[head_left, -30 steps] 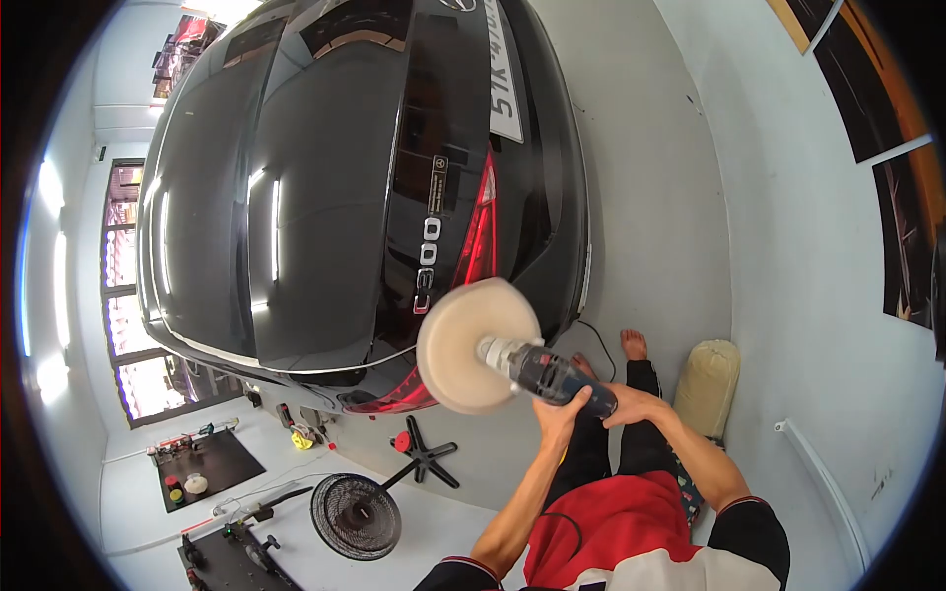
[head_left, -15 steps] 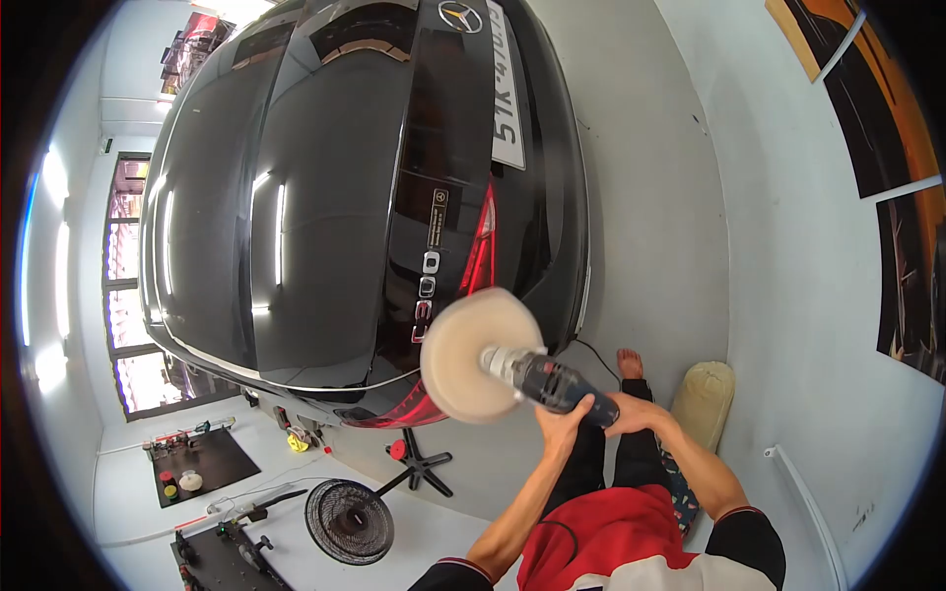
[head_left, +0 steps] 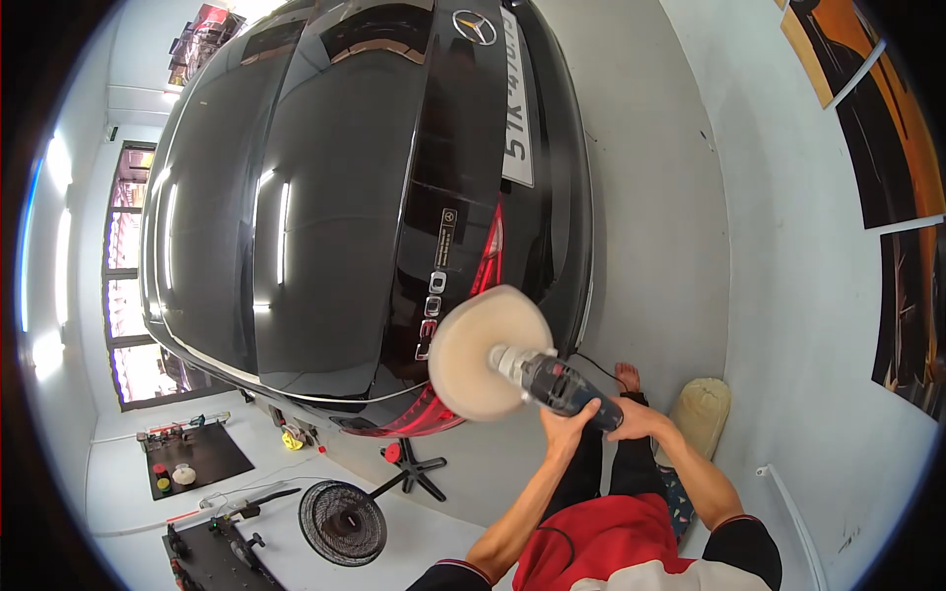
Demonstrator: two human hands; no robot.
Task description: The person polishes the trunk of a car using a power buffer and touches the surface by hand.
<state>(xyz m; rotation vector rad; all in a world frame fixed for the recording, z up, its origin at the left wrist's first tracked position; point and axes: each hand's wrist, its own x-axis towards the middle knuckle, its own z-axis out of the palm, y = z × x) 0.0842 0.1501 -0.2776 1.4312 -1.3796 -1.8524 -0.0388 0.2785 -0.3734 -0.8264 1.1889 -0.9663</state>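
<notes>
Two bare hands grip a polisher at the rear corner of a glossy black car, in a white-walled workshop. The left hand, its forearm slanting up from the lower edge of the view, is closed about the machine's body, thumb laid along the top. The right hand, its arm angled in from the opposite side, is wrapped around the tail end. The polisher's broad cream pad stands in front of the red tail light, beside chrome characters reading "C300". A three-pointed star marks the car higher up. The number plate begins "51K"; its remaining characters are harder to make out. The print on a narrow sticker is too small to read, as is the marking on the polisher. The pad covers part of the tail light, and whether it touches the car cannot be told. Fingers beneath the tool are hidden; one bare foot shows beyond it. The car's far end is out of sight.
</notes>
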